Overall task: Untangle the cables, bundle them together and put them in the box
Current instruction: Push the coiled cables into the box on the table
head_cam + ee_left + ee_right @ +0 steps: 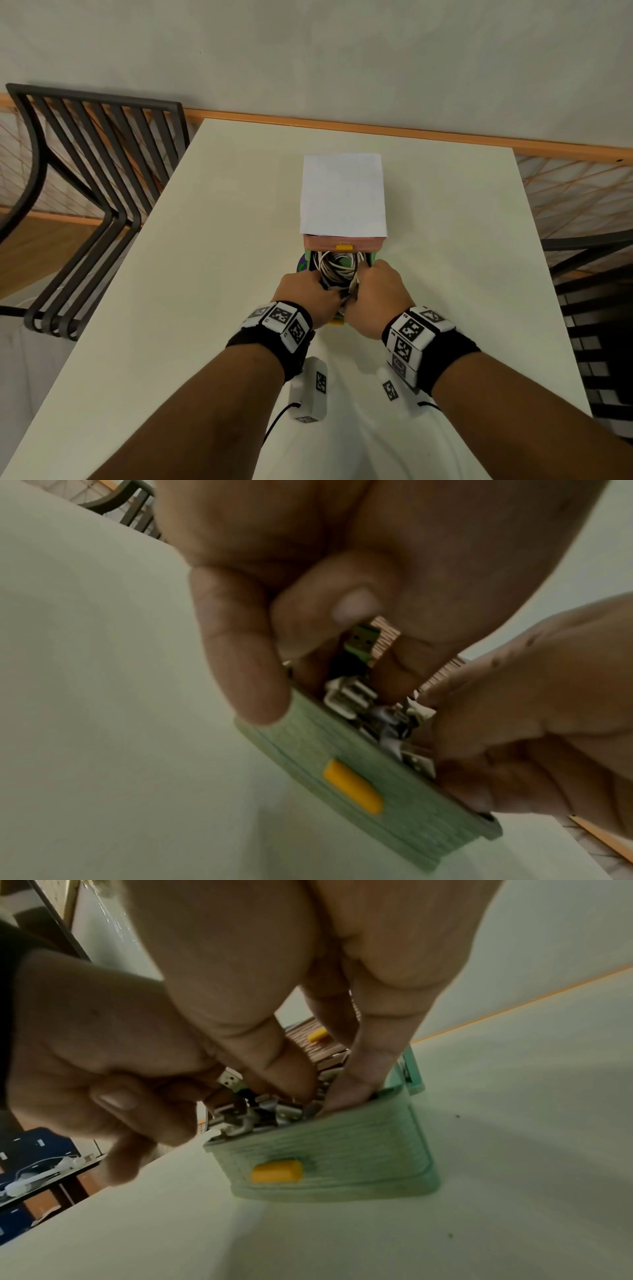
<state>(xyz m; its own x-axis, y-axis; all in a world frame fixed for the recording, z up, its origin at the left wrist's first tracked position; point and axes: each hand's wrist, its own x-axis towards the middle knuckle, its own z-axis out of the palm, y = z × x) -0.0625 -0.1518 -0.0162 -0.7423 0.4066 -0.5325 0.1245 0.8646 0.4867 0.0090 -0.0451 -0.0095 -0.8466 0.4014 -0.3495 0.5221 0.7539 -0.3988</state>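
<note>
A green box point(371, 257) with a yellow latch point(352, 788) stands open at the table's middle. Its brown lid point(342, 242), with white paper on top, is folded away from me. White cables point(337, 265) lie coiled inside it. My left hand point(327, 291) is at the box's near left, thumb point(253, 669) on the outer wall and fingers curled round a cable end with a USB plug point(359, 642). My right hand point(359, 287) is at the near right, and its thumb and fingers point(356, 1085) point down into the box and pinch the plugs point(260, 1115) there.
The white table point(205, 274) has a black slatted chair point(96, 192) off its left side and another chair point(599, 308) off its right. A purple and green round thing point(302, 265) peeks out at the box's left. The wall runs close behind the table's far edge.
</note>
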